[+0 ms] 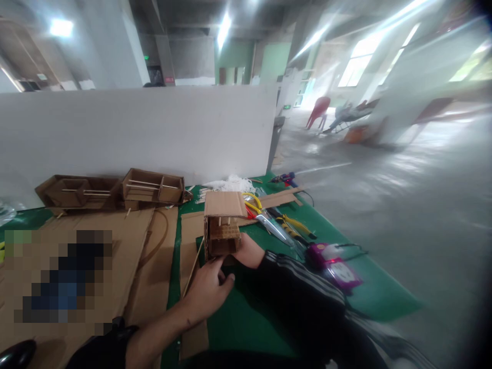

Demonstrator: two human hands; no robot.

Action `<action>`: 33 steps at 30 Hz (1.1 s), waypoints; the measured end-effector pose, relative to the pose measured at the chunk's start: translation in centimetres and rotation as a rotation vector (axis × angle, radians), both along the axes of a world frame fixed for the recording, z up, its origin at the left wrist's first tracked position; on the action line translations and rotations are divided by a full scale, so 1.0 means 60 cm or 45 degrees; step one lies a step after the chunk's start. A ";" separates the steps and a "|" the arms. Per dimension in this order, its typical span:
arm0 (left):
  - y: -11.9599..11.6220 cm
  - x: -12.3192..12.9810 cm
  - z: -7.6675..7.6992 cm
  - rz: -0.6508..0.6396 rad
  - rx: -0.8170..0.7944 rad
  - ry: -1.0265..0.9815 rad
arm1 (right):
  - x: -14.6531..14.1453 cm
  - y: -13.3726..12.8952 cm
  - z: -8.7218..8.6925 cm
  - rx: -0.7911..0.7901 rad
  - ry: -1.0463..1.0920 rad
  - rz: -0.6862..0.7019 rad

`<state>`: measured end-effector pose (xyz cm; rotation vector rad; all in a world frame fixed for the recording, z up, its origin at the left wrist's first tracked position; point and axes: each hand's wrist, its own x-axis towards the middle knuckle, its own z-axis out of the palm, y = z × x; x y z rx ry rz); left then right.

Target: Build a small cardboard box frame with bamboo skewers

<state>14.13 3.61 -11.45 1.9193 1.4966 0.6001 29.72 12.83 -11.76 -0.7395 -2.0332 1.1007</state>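
A small cardboard model (pixel 224 245) with a flat roof flap, an open front and short sticks inside is held up over the green table. My right hand (pixel 248 251) grips its right side, with most of the fingers hidden behind it. At the lower front edge, my left hand (pixel 210 287) has its fingers closed against the cardboard, and its thumb points right, off the model. A thin wooden stick (pixel 193 266) slants just left of the model.
Scissors (pixel 273 228), yellow-handled pliers (pixel 298 225), a glue gun (pixel 285 179) and a purple power strip (pixel 333 266) lie to the right. Cardboard models (pixel 154 187) stand at the back left, beside a white board (pixel 134 128). Large cardboard sheets (pixel 154 277) cover the left side.
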 end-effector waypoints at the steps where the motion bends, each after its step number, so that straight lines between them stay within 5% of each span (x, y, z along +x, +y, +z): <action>1: 0.000 0.000 0.000 -0.001 -0.001 -0.002 | 0.000 0.000 -0.001 -0.001 -0.010 -0.009; 10: 0.001 -0.001 -0.002 0.010 -0.009 0.016 | 0.025 -0.003 0.021 0.001 -0.178 -0.107; 14: -0.001 -0.001 -0.001 0.028 -0.008 0.049 | 0.066 -0.010 0.068 0.084 -0.232 -0.267; 18: -0.001 -0.001 0.001 0.028 -0.023 0.057 | 0.072 -0.020 0.126 0.145 -0.038 -0.626; 23: 0.003 -0.001 -0.001 0.025 -0.046 0.060 | 0.031 -0.026 0.164 0.065 0.037 -0.349; 33: 0.000 -0.003 0.002 0.021 -0.019 0.027 | 0.013 -0.028 0.167 0.156 0.055 -0.428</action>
